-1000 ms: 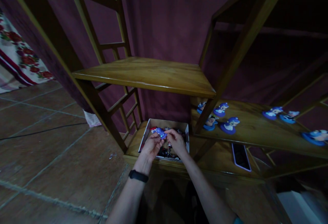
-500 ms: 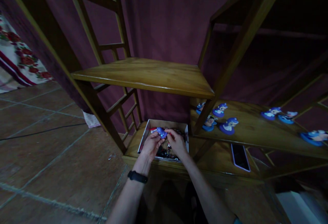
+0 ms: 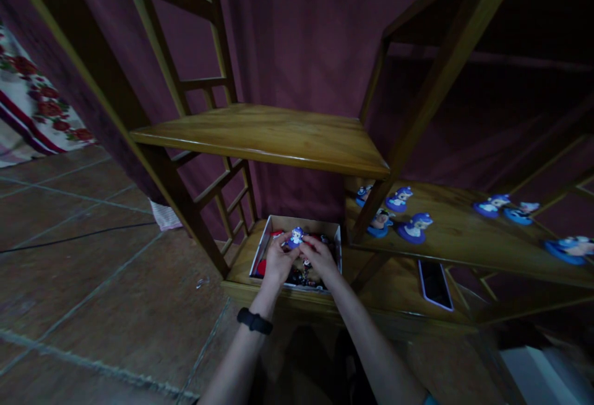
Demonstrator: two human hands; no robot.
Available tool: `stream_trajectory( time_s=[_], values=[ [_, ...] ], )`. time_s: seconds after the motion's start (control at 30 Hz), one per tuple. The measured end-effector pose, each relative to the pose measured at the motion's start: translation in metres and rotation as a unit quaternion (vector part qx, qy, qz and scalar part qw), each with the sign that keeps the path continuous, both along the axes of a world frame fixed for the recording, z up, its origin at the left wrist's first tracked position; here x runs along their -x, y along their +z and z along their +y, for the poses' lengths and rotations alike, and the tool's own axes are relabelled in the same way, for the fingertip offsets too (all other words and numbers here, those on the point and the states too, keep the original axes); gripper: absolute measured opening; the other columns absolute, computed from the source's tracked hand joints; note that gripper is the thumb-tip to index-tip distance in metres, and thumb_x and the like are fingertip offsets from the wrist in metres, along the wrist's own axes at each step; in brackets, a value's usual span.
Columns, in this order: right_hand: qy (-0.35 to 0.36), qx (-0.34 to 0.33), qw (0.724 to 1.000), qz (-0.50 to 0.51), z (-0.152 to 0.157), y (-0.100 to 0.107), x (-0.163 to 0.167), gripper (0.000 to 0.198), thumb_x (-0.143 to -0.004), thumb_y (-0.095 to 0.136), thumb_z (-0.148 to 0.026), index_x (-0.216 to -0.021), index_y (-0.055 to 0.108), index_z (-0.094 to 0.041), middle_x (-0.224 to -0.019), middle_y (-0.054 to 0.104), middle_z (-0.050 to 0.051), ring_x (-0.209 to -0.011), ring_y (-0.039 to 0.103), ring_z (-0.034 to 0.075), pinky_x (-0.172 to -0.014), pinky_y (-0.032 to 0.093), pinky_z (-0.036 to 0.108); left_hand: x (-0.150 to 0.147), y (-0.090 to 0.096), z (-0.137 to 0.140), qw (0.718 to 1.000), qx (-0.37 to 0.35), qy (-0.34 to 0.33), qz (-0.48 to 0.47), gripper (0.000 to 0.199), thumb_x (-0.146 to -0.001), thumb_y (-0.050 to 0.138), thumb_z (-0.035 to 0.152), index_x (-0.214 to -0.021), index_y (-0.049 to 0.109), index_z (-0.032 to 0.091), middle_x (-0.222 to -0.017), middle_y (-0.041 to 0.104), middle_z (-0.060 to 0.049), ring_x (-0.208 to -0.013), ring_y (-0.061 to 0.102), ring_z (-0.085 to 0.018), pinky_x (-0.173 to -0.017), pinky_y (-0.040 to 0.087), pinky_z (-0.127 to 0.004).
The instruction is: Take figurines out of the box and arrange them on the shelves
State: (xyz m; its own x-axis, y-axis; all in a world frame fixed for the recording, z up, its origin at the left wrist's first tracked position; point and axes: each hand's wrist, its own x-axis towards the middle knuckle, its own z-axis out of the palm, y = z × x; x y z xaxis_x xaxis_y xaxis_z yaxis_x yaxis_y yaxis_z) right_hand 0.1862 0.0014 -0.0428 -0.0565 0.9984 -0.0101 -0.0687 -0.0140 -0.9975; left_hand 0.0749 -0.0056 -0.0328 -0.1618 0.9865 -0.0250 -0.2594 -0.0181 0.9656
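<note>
A small purple-and-white figurine (image 3: pixel 296 237) is held between both hands, its front turned up toward me. My left hand (image 3: pixel 279 261) grips its left side, fingers closed, with a black band on that wrist. From the other side my right hand (image 3: pixel 319 255) pinches the figurine's lower right edge. Both hands are above an open cardboard box (image 3: pixel 258 256) on the low shelf. Inside the box lie red items and small dark, colourful trinkets (image 3: pixel 304 276), partly hidden by my hands.
Several similar figurines (image 3: pixel 415 228) on purple or blue bases stand on the right shelf (image 3: pixel 455 232). Below it lies a phone (image 3: pixel 435 284). A wooden shelf board (image 3: pixel 264 136) juts out above the box, with a frame post (image 3: pixel 180 207) on the left. A cable (image 3: pixel 83 239) crosses the tiled floor.
The figurine has been turned in my hands, from its purple back to its face and white front. My left hand has shifted slightly right; red items at the box's left now show.
</note>
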Motion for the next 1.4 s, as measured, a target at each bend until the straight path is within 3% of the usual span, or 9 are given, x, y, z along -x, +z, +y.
stream_trajectory(
  time_s=[0.23, 0.43, 0.63, 0.83, 1.13, 1.4],
  values=[
    [-0.022, 0.043, 0.998, 0.028, -0.006, 0.011, 0.0, 0.027, -0.067, 0.06, -0.034, -0.09, 0.066, -0.02, -0.083, 0.066, 0.001, -0.076, 0.062, 0.018, -0.071, 0.052, 0.032, -0.002, 0.003, -0.001, 0.994, -0.038, 0.065, 0.078, 0.037, -0.048, 0.074, 0.007, -0.083, 0.067, 0.018, -0.085, 0.055, -0.003, -0.076, 0.054, -0.014, -0.072, 0.044, -0.023],
    [-0.02, 0.031, 0.999, 0.01, -0.006, 0.014, -0.005, 0.025, -0.066, 0.06, -0.033, -0.087, 0.066, -0.02, -0.079, 0.066, 0.0, -0.072, 0.06, 0.016, -0.066, 0.049, 0.027, -0.005, -0.002, -0.001, 0.997, -0.038, 0.039, 0.047, 0.038, -0.045, 0.072, 0.0, -0.08, 0.067, 0.016, -0.082, 0.054, -0.001, -0.071, 0.053, -0.013, -0.07, 0.044, -0.024],
    [-0.025, 0.033, 0.999, 0.012, -0.003, 0.009, -0.007, 0.026, -0.065, 0.059, -0.03, -0.089, 0.066, -0.02, -0.081, 0.066, 0.0, -0.079, 0.06, 0.018, -0.071, 0.048, 0.029, -0.006, -0.004, -0.002, 0.999, -0.027, 0.0, 0.017, 0.042, -0.047, 0.072, 0.0, -0.085, 0.066, 0.018, -0.09, 0.054, -0.002, -0.07, 0.056, -0.012, -0.07, 0.046, -0.026],
    [-0.05, 0.073, 0.994, 0.068, -0.002, 0.002, -0.008, 0.029, -0.062, 0.063, -0.03, -0.089, 0.064, -0.021, -0.086, 0.066, 0.001, -0.077, 0.061, 0.017, -0.068, 0.049, 0.029, -0.006, -0.009, 0.0, 0.998, -0.034, -0.009, 0.054, 0.042, -0.047, 0.076, 0.009, -0.087, 0.062, 0.016, -0.091, 0.058, -0.003, -0.068, 0.057, -0.012, -0.067, 0.046, -0.025],
    [-0.047, 0.116, 0.984, 0.128, -0.005, 0.004, -0.007, 0.028, -0.06, 0.062, -0.025, -0.088, 0.063, -0.021, -0.084, 0.067, 0.001, -0.076, 0.061, 0.016, -0.064, 0.046, 0.025, -0.011, -0.003, -0.002, 0.996, -0.03, 0.011, 0.079, 0.036, -0.051, 0.069, 0.005, -0.085, 0.062, 0.018, -0.088, 0.062, -0.005, -0.075, 0.059, -0.016, -0.069, 0.046, -0.026],
    [-0.057, 0.125, 0.977, 0.161, -0.005, 0.01, -0.008, 0.026, -0.056, 0.062, -0.022, -0.082, 0.064, -0.021, -0.081, 0.067, -0.001, -0.073, 0.059, 0.013, -0.063, 0.043, 0.023, -0.017, 0.002, -0.007, 0.993, -0.007, -0.025, 0.113, 0.045, -0.053, 0.071, 0.019, -0.096, 0.057, 0.014, -0.076, 0.064, -0.003, -0.071, 0.062, -0.017, -0.065, 0.048, -0.028]
  ],
)
